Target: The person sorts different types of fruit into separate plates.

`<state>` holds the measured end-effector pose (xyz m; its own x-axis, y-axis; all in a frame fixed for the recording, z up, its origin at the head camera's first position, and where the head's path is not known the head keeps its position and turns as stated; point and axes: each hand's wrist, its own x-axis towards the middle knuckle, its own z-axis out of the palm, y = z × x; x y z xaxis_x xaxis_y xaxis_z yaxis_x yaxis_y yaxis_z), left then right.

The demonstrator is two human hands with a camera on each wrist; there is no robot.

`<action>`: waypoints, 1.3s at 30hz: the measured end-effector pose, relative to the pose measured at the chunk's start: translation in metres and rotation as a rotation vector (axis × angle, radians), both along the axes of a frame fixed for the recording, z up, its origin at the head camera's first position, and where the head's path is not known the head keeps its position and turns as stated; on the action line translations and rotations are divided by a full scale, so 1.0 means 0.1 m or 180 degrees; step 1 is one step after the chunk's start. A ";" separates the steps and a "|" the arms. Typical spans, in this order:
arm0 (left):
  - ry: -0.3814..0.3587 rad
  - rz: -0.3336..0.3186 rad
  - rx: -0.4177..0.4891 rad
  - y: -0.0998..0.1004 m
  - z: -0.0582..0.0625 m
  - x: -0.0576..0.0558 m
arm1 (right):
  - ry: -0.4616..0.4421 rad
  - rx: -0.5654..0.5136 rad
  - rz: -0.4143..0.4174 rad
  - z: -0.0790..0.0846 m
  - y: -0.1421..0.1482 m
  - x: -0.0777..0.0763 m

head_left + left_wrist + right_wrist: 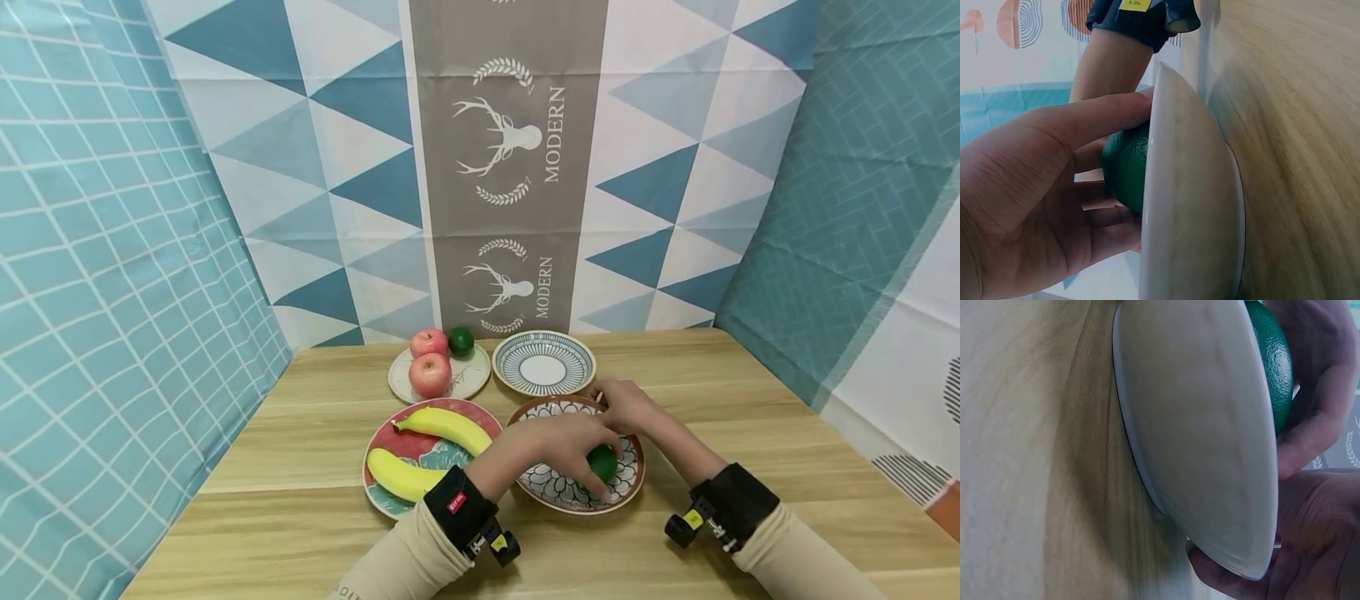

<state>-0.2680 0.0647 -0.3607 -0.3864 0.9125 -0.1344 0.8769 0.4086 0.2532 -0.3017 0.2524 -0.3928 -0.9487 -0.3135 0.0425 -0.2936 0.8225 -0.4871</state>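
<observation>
Left hand [572,446] down inside the patterned bowl [628,477], thumb on the near side of a green fruit [602,463], fingers curled round its far side; it has hold of that fruit, which sits low, partly below the rim. Right hand [624,406] pinches the bowl at the far right edge. Step in hand, as I judge it: handling the fruit while the bowl is steadied. Best done with the right grip light and level, as a hard pinch at one edge could tip the bowl; left fingers should clear the rim before any sideways move, since round fruit may roll. Around: banana plate [442,457] just left, bearing two bananas [450,427]; left forearm crosses its right part and could brush them. Behind, a pale plate [474,375] with two apples [431,375] and another green fruit [461,340]; beside it a striped dish [543,333], near the right fingers. All on the wooden counter [300,483].
</observation>
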 end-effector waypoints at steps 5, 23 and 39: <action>0.0098 -0.0018 -0.0046 0.02 -0.02 0.03 | 0.0047 0.0001 0.0014 -0.01 0.00 0.02; 0.0122 0.0101 -0.0097 0.04 -0.04 0.05 | 0.0009 0.0021 -0.0066 -0.03 -0.01 0.01; 0.0044 0.0182 -0.0122 0.02 0.00 0.06 | 0.0066 0.0034 -0.0053 0.00 -0.02 0.02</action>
<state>-0.2619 0.0670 -0.3606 -0.4399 0.8831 -0.1631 0.8551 0.4674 0.2243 -0.2996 0.2501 -0.3928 -0.9527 -0.2981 0.0590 -0.2897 0.8325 -0.4723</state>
